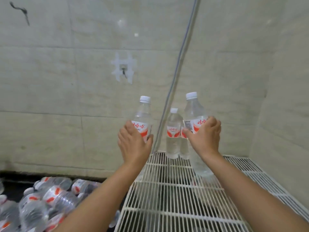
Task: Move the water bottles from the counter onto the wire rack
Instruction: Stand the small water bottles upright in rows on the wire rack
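Two hands each grip an upright water bottle, the left hand [133,139] holding its bottle [142,121] just off the wire rack's [175,198] far left corner, the right hand [204,134] lowering its bottle [195,118] beside a standing bottle [173,133].

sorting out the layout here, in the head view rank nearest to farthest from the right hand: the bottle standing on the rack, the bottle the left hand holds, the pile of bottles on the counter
From the right hand:
1. Standing bottle, just to its left on the wire rack.
2. Bottle in the left hand, further left.
3. Pile of bottles, far lower left.
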Demonstrator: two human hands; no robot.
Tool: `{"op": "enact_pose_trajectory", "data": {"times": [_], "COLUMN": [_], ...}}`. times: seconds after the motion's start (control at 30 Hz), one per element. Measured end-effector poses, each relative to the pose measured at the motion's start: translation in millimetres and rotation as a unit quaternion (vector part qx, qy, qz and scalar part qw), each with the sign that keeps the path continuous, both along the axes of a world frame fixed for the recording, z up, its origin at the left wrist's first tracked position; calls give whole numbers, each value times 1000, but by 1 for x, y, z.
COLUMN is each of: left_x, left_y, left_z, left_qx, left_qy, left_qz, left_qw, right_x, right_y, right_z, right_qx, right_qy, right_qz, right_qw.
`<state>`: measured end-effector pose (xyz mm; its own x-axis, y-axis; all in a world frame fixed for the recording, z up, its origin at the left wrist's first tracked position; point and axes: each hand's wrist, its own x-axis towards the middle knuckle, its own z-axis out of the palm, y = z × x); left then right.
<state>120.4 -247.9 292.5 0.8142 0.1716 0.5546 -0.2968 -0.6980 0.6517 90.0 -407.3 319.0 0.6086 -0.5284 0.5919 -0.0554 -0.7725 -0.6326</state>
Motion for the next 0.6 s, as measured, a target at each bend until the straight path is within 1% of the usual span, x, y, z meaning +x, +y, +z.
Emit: {"op": "enact_pose_trajectory", "data": {"times": [0.07,0.17,0.37,0.5,0.6], "left_x": [7,16,42,61,76], "left_y": [-48,-109,-209,-261,-285], "left_z": [2,-5,-20,-25,-36], "left_qx": [-50,-104,-101,-92,-108], "left_qy": [1,21,26,42,52], "left_qz": [-48,-80,-126,-108,-102], "left_qw": [998,991,987,989,988], "right_x": [2,7,31,45,52], "right_y": [-51,-107,-182,-210,-224], "right_z": [-3,-18,-47,-61,-68], "right_qx": [0,21,39,30,26], "right_qy": [-11,-14,-4,-2,6], "right_qz": [-24,-48,-63,-61,-50], "right_qw": [1000,999,997,998,998]}}
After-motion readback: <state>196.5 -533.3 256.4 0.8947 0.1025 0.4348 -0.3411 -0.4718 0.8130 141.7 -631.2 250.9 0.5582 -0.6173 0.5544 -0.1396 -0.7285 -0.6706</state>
